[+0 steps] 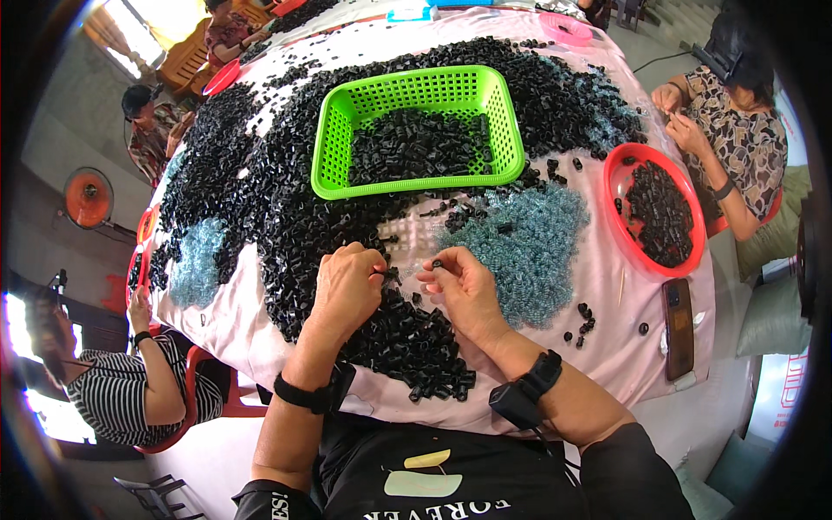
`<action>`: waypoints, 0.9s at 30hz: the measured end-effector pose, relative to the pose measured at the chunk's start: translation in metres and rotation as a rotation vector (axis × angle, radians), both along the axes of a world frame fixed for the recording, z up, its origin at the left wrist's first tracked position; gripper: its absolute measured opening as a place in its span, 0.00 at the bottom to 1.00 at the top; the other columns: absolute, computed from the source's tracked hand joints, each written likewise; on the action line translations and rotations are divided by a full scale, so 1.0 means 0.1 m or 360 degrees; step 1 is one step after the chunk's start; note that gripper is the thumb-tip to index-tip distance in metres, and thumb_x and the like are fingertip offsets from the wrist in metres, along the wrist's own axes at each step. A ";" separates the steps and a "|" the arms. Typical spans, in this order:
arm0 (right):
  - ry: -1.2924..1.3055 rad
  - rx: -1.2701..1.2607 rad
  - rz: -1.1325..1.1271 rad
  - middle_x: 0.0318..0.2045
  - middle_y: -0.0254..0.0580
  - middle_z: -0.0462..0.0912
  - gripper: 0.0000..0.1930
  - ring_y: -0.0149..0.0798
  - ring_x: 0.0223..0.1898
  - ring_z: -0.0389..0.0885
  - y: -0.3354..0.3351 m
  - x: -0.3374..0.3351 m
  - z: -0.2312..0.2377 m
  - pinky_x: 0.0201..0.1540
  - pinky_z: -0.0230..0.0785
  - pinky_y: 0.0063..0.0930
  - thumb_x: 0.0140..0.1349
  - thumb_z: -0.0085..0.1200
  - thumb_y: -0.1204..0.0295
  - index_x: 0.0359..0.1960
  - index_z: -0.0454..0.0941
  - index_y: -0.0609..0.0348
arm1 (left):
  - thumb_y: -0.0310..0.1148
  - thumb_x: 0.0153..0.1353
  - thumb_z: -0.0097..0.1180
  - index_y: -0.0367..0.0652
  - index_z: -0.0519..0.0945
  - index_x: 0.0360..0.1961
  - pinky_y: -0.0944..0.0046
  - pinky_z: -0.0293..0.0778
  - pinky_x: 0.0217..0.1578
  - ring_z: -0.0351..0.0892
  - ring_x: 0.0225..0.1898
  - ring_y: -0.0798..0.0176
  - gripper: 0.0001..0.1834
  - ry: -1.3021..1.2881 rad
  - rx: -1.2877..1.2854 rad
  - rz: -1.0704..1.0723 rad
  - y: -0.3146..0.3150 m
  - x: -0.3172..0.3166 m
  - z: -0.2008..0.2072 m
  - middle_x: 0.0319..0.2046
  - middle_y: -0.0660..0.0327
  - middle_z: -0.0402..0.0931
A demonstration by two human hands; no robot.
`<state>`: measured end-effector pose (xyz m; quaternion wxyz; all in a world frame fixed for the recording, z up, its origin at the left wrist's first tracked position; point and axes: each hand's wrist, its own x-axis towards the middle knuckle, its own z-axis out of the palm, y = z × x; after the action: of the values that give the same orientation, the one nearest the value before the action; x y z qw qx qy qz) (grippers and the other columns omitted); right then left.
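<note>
1 black part sits in the right hand, small, stubby and glossy, just right of the gap between the hands. Its thumb and forefinger are pinched on it, the other fingers curled. The left hand faces it, back upward, fingers bent inward and tips nearly together at some dark bits; I cannot tell whether they grip 1. Both forearms reach up over the near table edge, angled toward each other.

Loose black parts spread under and left of the left hand, down to the near edge. A pale blue heap lies just right of the right hand. Beyond both hands, the green basket's rim limits forward room. Bare pink cloth stretches rightward to the phone near the table's edge.
</note>
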<state>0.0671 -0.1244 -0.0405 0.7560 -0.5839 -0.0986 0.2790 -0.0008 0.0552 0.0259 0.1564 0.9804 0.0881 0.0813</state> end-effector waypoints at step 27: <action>-0.0206 0.0048 -0.0037 0.34 0.36 0.87 0.09 0.24 0.34 0.84 0.01 0.00 -0.05 0.36 0.77 0.17 0.68 0.58 0.76 0.48 0.82 0.63 | 0.22 0.53 0.63 0.35 0.83 0.38 0.56 0.78 0.40 0.84 0.37 0.51 0.10 -0.0368 -0.0339 -0.0150 -0.34 0.00 -0.05 0.33 0.52 0.83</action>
<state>0.0669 -0.1231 -0.0452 0.7599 -0.5903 -0.1448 0.2304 -0.0006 0.0210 0.0210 0.2722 0.9454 0.0316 0.1763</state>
